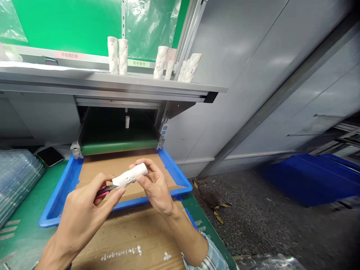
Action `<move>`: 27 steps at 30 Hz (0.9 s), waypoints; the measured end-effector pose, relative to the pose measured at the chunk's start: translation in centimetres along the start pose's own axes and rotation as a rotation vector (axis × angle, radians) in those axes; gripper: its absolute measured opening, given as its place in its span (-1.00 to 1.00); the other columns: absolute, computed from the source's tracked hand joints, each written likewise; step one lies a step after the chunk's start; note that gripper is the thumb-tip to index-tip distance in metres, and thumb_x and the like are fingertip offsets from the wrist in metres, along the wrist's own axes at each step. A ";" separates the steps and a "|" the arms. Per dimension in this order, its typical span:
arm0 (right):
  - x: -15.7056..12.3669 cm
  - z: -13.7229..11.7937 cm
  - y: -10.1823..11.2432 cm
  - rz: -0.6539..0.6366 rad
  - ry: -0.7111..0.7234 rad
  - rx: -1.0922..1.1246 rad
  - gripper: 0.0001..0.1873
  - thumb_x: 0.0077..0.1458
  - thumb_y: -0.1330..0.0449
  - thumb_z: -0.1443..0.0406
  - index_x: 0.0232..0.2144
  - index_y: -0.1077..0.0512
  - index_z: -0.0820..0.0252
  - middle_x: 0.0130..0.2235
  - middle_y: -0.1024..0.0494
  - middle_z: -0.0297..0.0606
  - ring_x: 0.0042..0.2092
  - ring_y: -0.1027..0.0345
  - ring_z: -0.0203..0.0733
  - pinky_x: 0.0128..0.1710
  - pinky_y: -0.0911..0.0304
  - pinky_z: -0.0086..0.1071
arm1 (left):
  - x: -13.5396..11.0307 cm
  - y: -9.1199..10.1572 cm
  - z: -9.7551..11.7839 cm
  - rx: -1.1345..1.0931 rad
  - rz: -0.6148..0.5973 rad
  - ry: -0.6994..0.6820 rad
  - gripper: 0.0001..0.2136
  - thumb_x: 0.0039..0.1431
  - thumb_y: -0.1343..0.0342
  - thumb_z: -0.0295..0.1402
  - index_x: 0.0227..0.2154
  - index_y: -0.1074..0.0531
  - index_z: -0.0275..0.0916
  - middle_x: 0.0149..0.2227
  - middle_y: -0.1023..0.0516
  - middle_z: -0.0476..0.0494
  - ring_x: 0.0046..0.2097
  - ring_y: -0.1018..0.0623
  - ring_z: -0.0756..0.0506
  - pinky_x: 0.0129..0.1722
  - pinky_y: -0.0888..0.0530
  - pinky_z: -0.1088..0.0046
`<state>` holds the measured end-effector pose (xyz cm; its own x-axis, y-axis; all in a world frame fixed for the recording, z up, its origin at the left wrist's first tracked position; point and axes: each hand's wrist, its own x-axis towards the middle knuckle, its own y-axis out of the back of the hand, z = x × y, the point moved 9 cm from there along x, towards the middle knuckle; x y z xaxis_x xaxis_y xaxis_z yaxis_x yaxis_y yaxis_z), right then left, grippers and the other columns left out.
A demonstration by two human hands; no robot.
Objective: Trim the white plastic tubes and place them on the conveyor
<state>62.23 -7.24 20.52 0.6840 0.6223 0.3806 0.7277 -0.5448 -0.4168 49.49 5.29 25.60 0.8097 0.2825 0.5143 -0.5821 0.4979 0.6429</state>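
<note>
A white cylindrical piece (129,177) with a dark cut-out pattern on its side is tilted above the blue tray, its right end higher. My right hand (156,187) is closed around that right end, thumb in front. My left hand (87,208) is closed on small pink-handled nippers (103,192), whose dark jaws touch the left end of the white piece. The left thumb and forefinger lie close by that end. The rest of the handles is hidden in the palm.
A blue tray (52,204) lined with cardboard (94,168) stands under a green conveyor belt (120,146), on which a small white cylinder (127,122) stands. Several similar cylinders (123,56) line the shelf above. A phone (50,156) and clear plastic trays (18,183) lie left.
</note>
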 end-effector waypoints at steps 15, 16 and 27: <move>-1.5 -4.3 -0.9 0.108 0.458 -0.833 -0.68 0.23 -0.45 0.27 0.03 -0.61 0.00 -0.06 -0.54 -0.22 -0.05 -0.50 -0.13 0.03 -0.49 -0.22 | -0.4 0.2 0.3 0.300 0.086 -0.184 -0.59 0.46 0.00 0.12 -0.10 -0.46 -0.12 -0.29 -0.70 -0.03 -0.36 -0.69 -0.09 -0.40 -0.46 0.46; -1.6 -4.4 -1.2 0.093 0.482 -0.866 -0.67 0.24 -0.44 0.30 0.04 -0.60 -0.01 -0.07 -0.52 -0.23 -0.08 -0.49 -0.15 -0.02 -0.49 -0.25 | -0.5 0.0 0.7 0.314 0.085 -0.203 -0.60 0.48 0.03 0.11 -0.12 -0.45 -0.13 -0.32 -0.69 -0.02 -0.38 -0.68 -0.08 -0.42 -0.44 0.46; -2.6 -4.1 -3.0 0.023 0.551 -0.997 -0.66 0.25 -0.43 0.31 0.05 -0.55 -0.01 -0.13 -0.49 -0.23 -0.19 -0.47 -0.14 -0.19 -0.51 -0.26 | -0.8 -0.9 2.4 0.438 0.102 -0.270 -0.56 0.53 0.10 0.07 -0.37 -0.28 -0.15 -0.50 -0.53 0.07 -0.50 -0.59 -0.04 -0.54 -0.19 0.40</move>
<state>58.44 -9.55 24.17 0.4486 0.4087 0.7948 0.2632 -0.9103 0.3195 49.17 2.64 25.91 0.7330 0.0618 0.6775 -0.6803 0.0729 0.7293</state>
